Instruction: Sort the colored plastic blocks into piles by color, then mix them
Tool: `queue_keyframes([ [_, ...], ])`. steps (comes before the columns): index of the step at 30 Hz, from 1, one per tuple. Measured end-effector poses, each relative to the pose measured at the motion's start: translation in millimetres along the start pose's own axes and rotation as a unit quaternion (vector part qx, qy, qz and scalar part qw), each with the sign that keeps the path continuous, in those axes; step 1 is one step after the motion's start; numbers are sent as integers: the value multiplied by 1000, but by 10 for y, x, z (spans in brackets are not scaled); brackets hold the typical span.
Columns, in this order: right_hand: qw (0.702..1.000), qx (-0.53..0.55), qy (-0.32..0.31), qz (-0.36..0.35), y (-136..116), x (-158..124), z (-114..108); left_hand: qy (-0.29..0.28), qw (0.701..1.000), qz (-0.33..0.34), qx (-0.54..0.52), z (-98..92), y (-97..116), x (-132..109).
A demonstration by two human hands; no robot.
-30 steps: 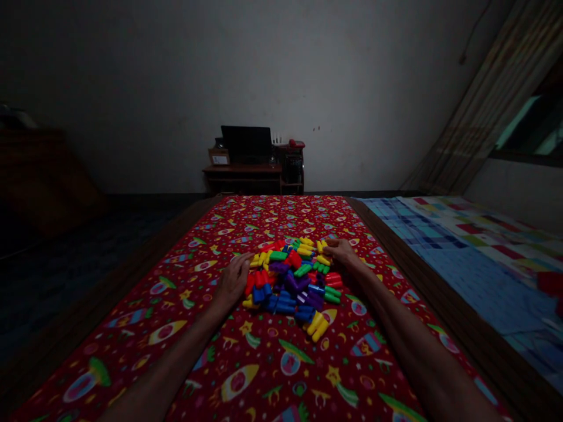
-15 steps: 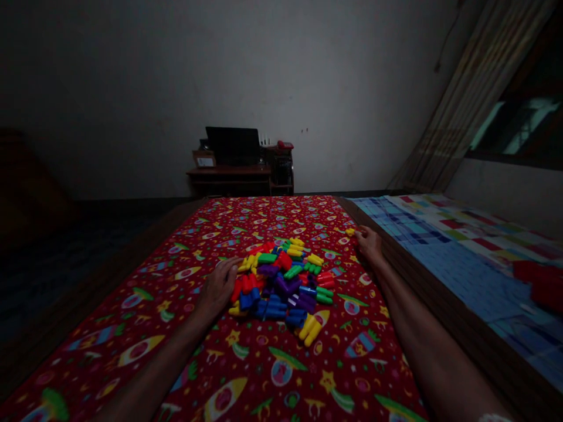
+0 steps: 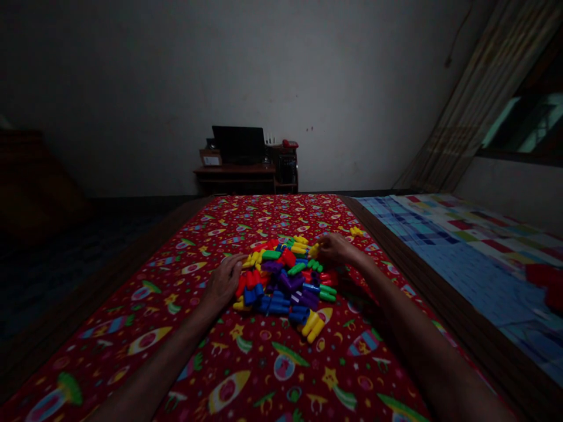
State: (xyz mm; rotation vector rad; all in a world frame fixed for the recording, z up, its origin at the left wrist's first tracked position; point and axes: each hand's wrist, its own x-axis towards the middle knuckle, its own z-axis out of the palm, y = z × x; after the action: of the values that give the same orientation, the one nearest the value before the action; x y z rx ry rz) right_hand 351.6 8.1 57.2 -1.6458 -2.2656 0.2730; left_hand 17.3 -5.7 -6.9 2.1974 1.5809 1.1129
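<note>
A heap of plastic toy blocks (image 3: 288, 284) in red, yellow, green, blue and purple lies on a red cloth (image 3: 281, 387) printed with rockets and stars. My left hand (image 3: 223, 281) rests against the heap's left side, its fingers stretched towards some yellow pieces and holding nothing that I can see. On the far right side of the heap, my right hand (image 3: 336, 247) has its fingertips closed on a yellow toy block (image 3: 314, 251). Another yellow block (image 3: 356, 231) lies apart, beyond the right hand near the cloth's right edge.
Brown fabric borders (image 3: 382, 234) run along both sides of the red cloth. To the right lies a blue plaid and patchwork bedspread (image 3: 461, 252). A desk (image 3: 235, 171) with a dark monitor (image 3: 238, 145) stands against the far wall.
My right hand has let go of the outlying yellow block and moved left to the heap, closing on a yellow block there. The left hand stays at the heap's left side.
</note>
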Motion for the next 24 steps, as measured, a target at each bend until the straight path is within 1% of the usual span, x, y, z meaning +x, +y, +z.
queue_keyframes([
  [3, 987, -60, 122, 84, 282, -35, -33, 0, 1000, 0, 0, -3, 7, 1],
  [6, 961, -61, 209, 172, 614, -107, -29, 4, 1000, 1, -1, 0, 6, 0],
  [9, 940, -39, 243, 235, 827, -170, -15, 5, 1000, 2, 0, 4, 0, -3],
  [11, 937, -37, 248, 245, 844, -176, -32, 2, 1000, 5, 3, 4, 0, -4],
  [12, 936, -40, 253, 241, 808, -165, -49, 1, 1000, 6, 4, 2, 2, -5],
  [14, 938, -37, 265, 220, 647, -119, -77, -3, 1000, 6, 7, -3, 8, -5],
  [16, 953, -4, 250, 169, 392, -61, -62, -6, 1000, 2, 9, -9, 14, -4],
  [17, 965, 20, 227, 127, 246, -36, -28, -7, 1000, 0, 10, -12, 16, -3],
  [19, 986, 61, 155, 22, -39, -3, 94, -7, 1000, -2, 10, -14, 17, -1],
  [21, 990, 74, 91, -84, -257, 4, 254, -8, 1000, -1, 8, -14, 14, 1],
  [22, 988, 71, 74, -118, -327, 2, 328, -10, 1000, 0, 8, -15, 13, 1],
  [23, 986, 65, 69, -136, -367, 0, 387, -11, 1000, 3, 8, -16, 12, 2],
  [24, 986, 58, 73, -136, -378, -1, 426, -12, 1000, 6, 8, -18, 13, 2],
])
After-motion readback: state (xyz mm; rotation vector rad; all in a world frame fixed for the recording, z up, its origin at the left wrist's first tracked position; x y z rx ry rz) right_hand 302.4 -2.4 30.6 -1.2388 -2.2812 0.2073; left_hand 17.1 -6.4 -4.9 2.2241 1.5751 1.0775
